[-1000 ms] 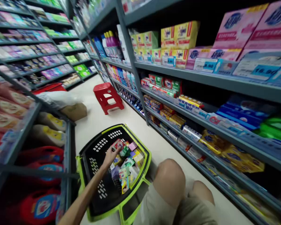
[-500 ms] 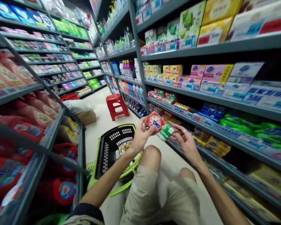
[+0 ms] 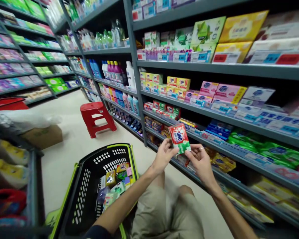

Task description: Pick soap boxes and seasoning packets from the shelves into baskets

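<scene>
A small red and green OMO soap packet (image 3: 179,138) is held upright in front of the right-hand shelves, gripped from both sides. My left hand (image 3: 163,155) pinches its lower left edge, and my right hand (image 3: 200,161) pinches its lower right edge. Both hands hover above my bent knees. Below and to the left, a black shopping basket with a lime-green rim (image 3: 88,186) sits on the floor and contains several small boxed and wrapped items (image 3: 116,184).
Grey shelves (image 3: 214,114) packed with soap boxes run along the right. A red plastic stool (image 3: 96,118) stands in the aisle beyond the basket. A cardboard box (image 3: 43,135) and shelves of detergent pouches are at the left.
My left hand lifted the OMO packet out of the basket and my right hand joined it. The packet is now turned upright, and the view has swung right toward the shelves.
</scene>
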A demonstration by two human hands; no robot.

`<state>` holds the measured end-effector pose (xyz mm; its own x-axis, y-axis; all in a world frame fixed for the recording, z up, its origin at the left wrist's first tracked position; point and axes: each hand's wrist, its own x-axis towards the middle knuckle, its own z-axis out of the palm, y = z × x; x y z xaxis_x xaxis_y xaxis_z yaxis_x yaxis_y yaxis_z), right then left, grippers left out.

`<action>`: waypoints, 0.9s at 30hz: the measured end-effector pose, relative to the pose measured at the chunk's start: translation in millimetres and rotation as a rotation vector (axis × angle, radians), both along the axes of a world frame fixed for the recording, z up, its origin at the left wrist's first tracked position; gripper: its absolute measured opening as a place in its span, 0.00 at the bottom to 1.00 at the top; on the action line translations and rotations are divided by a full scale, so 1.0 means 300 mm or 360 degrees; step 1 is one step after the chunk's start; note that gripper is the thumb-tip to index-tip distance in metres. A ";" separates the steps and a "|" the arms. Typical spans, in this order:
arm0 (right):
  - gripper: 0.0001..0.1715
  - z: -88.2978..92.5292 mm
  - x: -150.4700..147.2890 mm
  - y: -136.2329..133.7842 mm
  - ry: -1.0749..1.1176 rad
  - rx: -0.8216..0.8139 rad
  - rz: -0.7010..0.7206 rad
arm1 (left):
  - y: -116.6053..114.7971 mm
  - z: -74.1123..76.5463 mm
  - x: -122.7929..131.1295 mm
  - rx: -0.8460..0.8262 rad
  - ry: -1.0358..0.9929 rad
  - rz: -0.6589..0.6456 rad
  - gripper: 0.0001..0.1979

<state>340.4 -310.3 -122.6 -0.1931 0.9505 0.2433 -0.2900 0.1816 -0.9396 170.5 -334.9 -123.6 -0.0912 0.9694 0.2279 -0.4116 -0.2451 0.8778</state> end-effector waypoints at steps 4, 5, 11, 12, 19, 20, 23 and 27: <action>0.24 -0.058 -0.050 0.058 -0.0116 0.0034 -0.0111 | 0.072 -0.006 -0.164 -0.0104 0.0032 -0.0126 0.29; 0.23 -0.065 -0.064 0.084 -0.0131 0.0039 -0.0134 | 0.099 -0.005 -0.203 -0.0142 0.0005 -0.0131 0.31; 0.22 -0.014 -0.174 0.309 -0.0244 0.0217 -0.0248 | 0.309 -0.001 -0.333 -0.0181 -0.0089 0.0089 0.35; 0.24 0.006 -0.190 0.347 -0.0230 0.0237 -0.0274 | 0.340 0.006 -0.337 -0.0152 -0.0093 0.0133 0.33; 0.24 0.116 -0.272 0.460 -0.0091 0.0429 -0.0608 | 0.447 0.098 -0.318 0.0006 -0.0275 0.0096 0.28; 0.21 0.132 -0.282 0.459 -0.0098 0.0459 -0.0642 | 0.455 0.112 -0.319 0.0028 -0.0229 0.0117 0.30; 0.19 0.198 -0.304 0.462 -0.0129 0.0644 -0.0777 | 0.485 0.162 -0.330 0.0220 0.0010 0.0288 0.32; 0.21 0.294 -0.319 0.487 -0.0115 0.0967 -0.0869 | 0.532 0.247 -0.365 0.0559 0.0318 0.0665 0.23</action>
<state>244.7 -164.2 -34.4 0.2239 0.6215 0.7507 0.0438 0.7631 -0.6448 61.2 -175.2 -49.4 -0.3720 0.7234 0.5817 -0.0516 -0.6418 0.7652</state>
